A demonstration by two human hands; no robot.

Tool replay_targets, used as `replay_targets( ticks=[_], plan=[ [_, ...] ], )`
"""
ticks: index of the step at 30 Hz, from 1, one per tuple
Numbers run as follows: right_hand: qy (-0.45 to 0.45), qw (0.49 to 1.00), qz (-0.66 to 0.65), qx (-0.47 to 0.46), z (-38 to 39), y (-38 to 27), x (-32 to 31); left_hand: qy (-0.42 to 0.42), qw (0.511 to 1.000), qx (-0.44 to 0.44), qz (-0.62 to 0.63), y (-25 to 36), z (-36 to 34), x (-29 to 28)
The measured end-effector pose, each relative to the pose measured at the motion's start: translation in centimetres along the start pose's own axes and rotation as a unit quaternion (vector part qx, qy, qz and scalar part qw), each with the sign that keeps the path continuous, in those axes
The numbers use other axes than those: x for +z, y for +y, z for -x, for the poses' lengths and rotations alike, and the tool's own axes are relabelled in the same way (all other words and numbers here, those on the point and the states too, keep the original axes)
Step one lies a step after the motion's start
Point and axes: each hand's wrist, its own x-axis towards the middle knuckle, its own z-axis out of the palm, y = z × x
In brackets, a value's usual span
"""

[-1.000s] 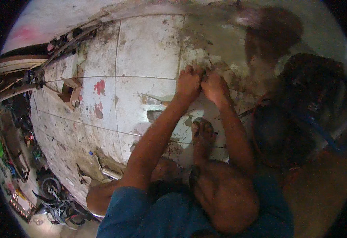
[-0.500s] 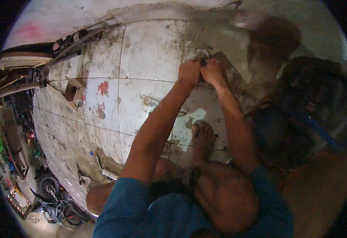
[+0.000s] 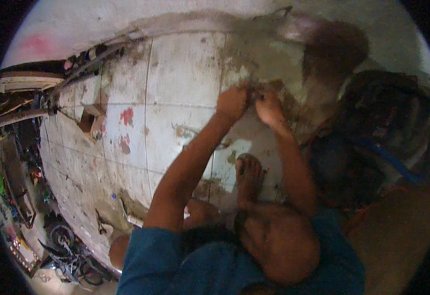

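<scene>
My left hand (image 3: 233, 102) is closed near a dark, grimy patch (image 3: 252, 73) of the white tiled floor (image 3: 170, 69). Close to its right, my right hand (image 3: 269, 107) has its fingers curled in. Both hands are at something small and dark between them, too blurred to name. Below the left hand, beside that forearm, a pale flat object (image 3: 184, 132) lies on the tiles, partly hidden. My bare foot (image 3: 249, 172) rests on the floor between my forearms.
A dark bulky pile (image 3: 382, 113) with a blue tube (image 3: 397, 164) stands at the right. An open cardboard box (image 3: 89, 120) lies at left, near long beams (image 3: 23, 115). A motorbike (image 3: 72, 255) is at lower left, a pale wall (image 3: 87, 19) at the top.
My two hands moved up, away from my body, and then back down a little over the last second, staying close together. The view has shifted slightly.
</scene>
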Motion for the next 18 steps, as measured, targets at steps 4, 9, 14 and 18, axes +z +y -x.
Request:
replay_targets(
  ticks=[4, 9, 14, 18],
  plan=[
    [0.040, 0.996, -0.011, -0.076, 3.7, 2.4, 2.0, 0.093, 0.995, 0.032, 0.026, -0.2, 2.6, 4.3],
    [-0.057, 0.997, 0.002, 0.057, -0.7, -4.6, -1.3, -0.007, 1.000, 0.018, -0.011, -3.2, -1.5, 0.5],
    [-0.029, 0.997, 0.070, -0.002, 3.3, -1.0, -0.6, -0.002, 0.998, 0.028, 0.054, -0.2, 1.9, 2.0],
    [-0.087, 0.994, -0.023, 0.058, 0.1, -3.8, -1.3, 0.070, 0.997, 0.005, 0.017, -3.2, 0.2, 4.5]
  ],
)
